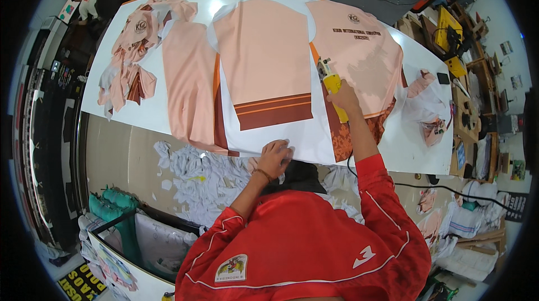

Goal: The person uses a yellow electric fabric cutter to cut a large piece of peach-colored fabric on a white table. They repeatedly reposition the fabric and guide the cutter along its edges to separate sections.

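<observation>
My right hand [345,97] is wrapped round the yellow body of a handheld electric fabric cutter [332,83]. The cutter's metal head sits in the gap between a peach sleeve-shaped panel [269,48] with brown and orange stripes and a peach printed panel [359,48]. White margin fabric [303,138] surrounds the striped panel. At the near table edge, my left hand [274,156] lies on this white margin with its fingers stretched out, holding nothing. Another long peach panel [191,82] lies to the left, partly overlapped by white fabric.
Crumpled peach pieces [132,59] lie at the white table's [101,101] left end, with more scraps [429,104] and a phone [443,78] at right. A black cord [449,188] runs off to the right. White offcuts [208,183] cover the floor below; a bin [149,245] stands lower left.
</observation>
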The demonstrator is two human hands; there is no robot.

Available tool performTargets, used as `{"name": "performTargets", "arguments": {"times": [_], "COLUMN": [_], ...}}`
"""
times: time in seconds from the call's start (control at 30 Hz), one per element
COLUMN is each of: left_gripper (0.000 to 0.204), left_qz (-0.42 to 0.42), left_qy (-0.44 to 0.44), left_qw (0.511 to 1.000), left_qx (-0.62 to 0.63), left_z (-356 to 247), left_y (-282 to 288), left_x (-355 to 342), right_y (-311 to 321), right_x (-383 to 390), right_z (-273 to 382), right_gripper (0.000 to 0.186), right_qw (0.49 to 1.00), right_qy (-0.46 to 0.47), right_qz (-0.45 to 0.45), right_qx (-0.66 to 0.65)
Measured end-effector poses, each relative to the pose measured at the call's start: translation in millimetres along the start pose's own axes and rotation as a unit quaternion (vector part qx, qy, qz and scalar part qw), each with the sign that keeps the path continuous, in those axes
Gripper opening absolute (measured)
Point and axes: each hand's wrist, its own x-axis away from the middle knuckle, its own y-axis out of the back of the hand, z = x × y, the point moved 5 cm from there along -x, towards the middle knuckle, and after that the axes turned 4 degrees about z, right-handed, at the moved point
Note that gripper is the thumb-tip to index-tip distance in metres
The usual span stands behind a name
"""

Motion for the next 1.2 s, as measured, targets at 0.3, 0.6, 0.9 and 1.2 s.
{"name": "performTargets", "arguments": {"times": [0.3, 0.6, 0.9, 1.2], "left_gripper": [0.036, 0.037, 0.036, 0.024], "left_qz": [0.015, -0.001, -0.009, -0.012], "left_qy": [0.048, 0.064, 0.094, 0.104], "left_qw": [0.999, 0.998, 0.995, 0.992], "left_qx": [0.003, -0.008, -0.02, -0.075], "left_z": [-6.7, -13.2, -15.5, -11.2], "left_y": [1.9, 5.1, 2.6, -1.4], "left_x": [-2.9, -7.9, -11.6, -28.9], "right_y": [15.1, 16.0, 21.1, 21.5], "right_x": [-69.9, -119.3, -131.3, -129.4], "right_z": [37.9, 54.7, 65.7, 66.7], "right_gripper": [0.08, 0.075, 0.073, 0.082], "right_qw": [1.0, 0.999, 0.998, 0.999], "right_qy": [0.006, 0.011, 0.009, 0.007], "right_qz": [0.008, -0.029, -0.017, 0.024], "right_qx": [-0.028, -0.044, -0.057, -0.041]}}
